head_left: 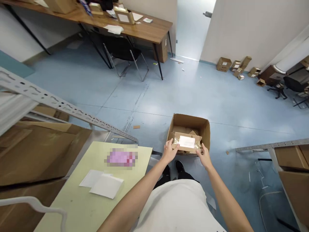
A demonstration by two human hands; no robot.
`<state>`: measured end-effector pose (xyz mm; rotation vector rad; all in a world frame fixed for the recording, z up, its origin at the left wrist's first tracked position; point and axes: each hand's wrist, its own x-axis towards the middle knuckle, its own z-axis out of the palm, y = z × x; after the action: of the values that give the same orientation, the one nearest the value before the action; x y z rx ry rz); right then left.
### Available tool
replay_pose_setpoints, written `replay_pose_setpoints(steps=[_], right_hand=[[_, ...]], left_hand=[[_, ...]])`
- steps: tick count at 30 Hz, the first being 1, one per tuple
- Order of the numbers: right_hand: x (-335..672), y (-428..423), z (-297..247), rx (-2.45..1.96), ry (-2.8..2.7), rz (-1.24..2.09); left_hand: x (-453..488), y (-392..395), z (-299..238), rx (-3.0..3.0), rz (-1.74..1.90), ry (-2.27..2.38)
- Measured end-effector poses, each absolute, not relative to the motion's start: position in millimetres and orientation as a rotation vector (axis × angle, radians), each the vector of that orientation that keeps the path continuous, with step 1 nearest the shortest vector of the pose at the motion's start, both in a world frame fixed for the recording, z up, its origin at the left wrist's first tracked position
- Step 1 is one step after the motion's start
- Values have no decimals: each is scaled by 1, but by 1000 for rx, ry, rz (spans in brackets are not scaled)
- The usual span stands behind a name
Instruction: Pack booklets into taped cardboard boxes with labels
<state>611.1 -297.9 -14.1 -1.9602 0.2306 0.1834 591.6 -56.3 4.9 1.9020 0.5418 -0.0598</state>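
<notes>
Between my two hands is a small cardboard box [187, 149] with a white label and shiny clear tape at its ends. My left hand [170, 151] grips its left end, thumb on top. The right end is held by my right hand [204, 156], with the thumb near the front corner. Beneath it, a large open carton [205, 129] stands on the floor in front of my feet, with some cardboard pieces visible inside. The fingers under the small box are partly hidden.
A pale yellow table [79, 206] at the left bears white envelopes [106, 186] and a blurred pink item [122, 158]. Metal shelving [60, 104] flanks it, with another rack [272, 145] at the right. Further off are a black chair [120, 48] and a wooden desk [149, 32].
</notes>
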Motion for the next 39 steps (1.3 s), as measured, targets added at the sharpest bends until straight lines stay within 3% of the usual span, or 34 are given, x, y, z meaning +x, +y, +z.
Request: replay_pose_setpoints(steps=[8,17,26,39], right_hand=[[645,-286,-18,-1934,85,460],[624,-185,16,-1807,-527,908],[497,-97,50,-1461,-1008,1354],[259,-93,69,-1230,-1256,1935]], left_hand=[[498,-52,-6,1760,129,900],[398,-71,16,1329,458,1294],[274,-86,63,1043,929,1450],[85,-193,44,609,1374,1756]])
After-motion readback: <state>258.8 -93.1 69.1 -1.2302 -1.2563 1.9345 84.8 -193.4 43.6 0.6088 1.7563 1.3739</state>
